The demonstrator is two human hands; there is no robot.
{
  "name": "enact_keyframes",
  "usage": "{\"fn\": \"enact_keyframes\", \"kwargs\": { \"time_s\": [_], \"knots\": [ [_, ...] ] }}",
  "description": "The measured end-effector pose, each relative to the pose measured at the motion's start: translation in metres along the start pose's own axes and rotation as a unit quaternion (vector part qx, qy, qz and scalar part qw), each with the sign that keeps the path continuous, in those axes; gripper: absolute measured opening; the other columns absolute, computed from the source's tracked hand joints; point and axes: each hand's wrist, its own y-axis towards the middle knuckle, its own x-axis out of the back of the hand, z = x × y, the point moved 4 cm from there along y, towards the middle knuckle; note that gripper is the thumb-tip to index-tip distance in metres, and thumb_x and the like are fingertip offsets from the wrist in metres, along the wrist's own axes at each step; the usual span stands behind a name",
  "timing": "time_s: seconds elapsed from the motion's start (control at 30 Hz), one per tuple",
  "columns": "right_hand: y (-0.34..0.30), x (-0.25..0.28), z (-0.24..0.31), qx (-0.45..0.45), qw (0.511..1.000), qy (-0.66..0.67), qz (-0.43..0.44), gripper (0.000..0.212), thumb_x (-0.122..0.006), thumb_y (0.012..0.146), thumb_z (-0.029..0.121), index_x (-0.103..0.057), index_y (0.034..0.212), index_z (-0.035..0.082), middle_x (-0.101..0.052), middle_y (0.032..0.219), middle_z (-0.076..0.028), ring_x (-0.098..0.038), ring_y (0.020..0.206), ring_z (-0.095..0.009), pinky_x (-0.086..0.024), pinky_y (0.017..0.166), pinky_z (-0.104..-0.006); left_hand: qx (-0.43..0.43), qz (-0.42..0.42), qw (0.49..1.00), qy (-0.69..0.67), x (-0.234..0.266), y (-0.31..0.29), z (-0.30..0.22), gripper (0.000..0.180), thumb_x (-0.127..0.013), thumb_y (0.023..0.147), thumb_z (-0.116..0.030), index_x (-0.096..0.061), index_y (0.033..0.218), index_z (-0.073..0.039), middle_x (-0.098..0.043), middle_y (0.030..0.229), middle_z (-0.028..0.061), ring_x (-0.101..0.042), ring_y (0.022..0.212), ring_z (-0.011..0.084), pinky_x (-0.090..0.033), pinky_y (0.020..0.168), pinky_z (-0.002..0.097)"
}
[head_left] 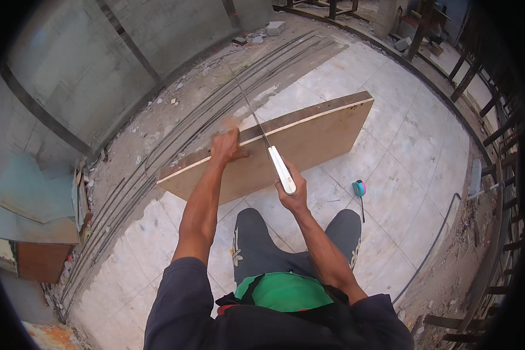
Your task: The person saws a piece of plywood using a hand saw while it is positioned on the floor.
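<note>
In front of my knees a thick wooden panel point(309, 146) stands on its long edge on the tiles, running from lower left to upper right. My right hand point(293, 189) is closed around the white handle of a handsaw point(282, 169). Its thin blade crosses the panel's top edge near the middle and points away from me. Just left of the blade, my left hand point(226, 146) grips the top edge of the panel, with the thumb on the near face. Its other fingers are partly hidden behind the edge.
A turquoise tape measure point(359, 188) lies on the tiles point(391, 216) right of the panel. Long thin metal rods point(175, 137) run along the left. Beyond them stands a grey wall point(151, 35). Broken boards point(38, 192) lean at far left, and dark wooden railings point(478, 64) line the right.
</note>
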Motion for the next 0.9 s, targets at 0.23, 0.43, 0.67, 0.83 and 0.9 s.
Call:
{"fn": "enact_keyframes", "kwargs": {
  "time_s": [0.23,0.43,0.67,0.83,0.9],
  "knots": [
    [-0.163,0.077,0.044,-0.040,0.997,-0.067,0.019,0.058,-0.064,0.082,-0.003,-0.053,0.139,-0.003,-0.073,0.118,-0.018,-0.073,0.098,-0.021,-0.054,0.090,-0.0304,-0.001,-0.044,0.999,0.026,0.010,-0.005,0.023,0.077,-0.091,0.061,-0.051,-0.058,0.111,-0.002,-0.071,0.106,0.0190,-0.070,0.100,0.0380,-0.055,0.084,0.0490],
    [-0.020,0.015,0.000,-0.024,0.999,-0.035,0.015,0.060,-0.065,0.082,-0.003,-0.054,0.140,0.004,-0.070,0.091,-0.013,-0.065,0.074,-0.015,-0.052,0.071,-0.0289,-0.017,-0.044,0.999,-0.019,-0.012,0.000,0.008,0.079,-0.092,0.058,-0.053,-0.058,0.110,-0.003,-0.071,0.109,0.0192,-0.070,0.100,0.0383,-0.055,0.084,0.0496],
    [-0.164,0.059,0.050,-0.073,0.996,-0.059,0.011,0.054,-0.064,0.082,-0.004,-0.056,0.136,-0.004,-0.073,0.111,-0.017,-0.072,0.100,-0.022,-0.054,0.092,-0.0334,-0.013,-0.044,0.999,-0.009,-0.005,0.008,0.042,0.081,-0.093,0.056,-0.055,-0.058,0.109,-0.004,-0.071,0.109,0.0187,-0.070,0.101,0.0376,-0.054,0.084,0.0497],
    [-0.050,0.021,0.017,-0.065,0.998,-0.013,0.005,0.052,-0.065,0.083,-0.003,-0.057,0.134,0.000,-0.071,0.103,-0.012,-0.069,0.096,-0.017,-0.053,0.086,-0.0302,-0.001,-0.037,0.999,0.003,-0.003,0.003,0.016,0.079,-0.092,0.057,-0.054,-0.059,0.109,-0.004,-0.071,0.110,0.0188,-0.070,0.102,0.0375,-0.055,0.084,0.0487],
    [0.027,0.004,-0.001,0.005,0.999,-0.039,-0.011,0.055,-0.066,0.082,-0.002,-0.057,0.136,0.002,-0.069,0.096,-0.012,-0.065,0.084,-0.016,-0.052,0.077,-0.0297,-0.024,-0.047,0.999,-0.016,-0.007,0.003,-0.001,0.078,-0.092,0.058,-0.053,-0.059,0.108,-0.004,-0.071,0.110,0.0190,-0.070,0.102,0.0379,-0.055,0.084,0.0484]
  ]
}}
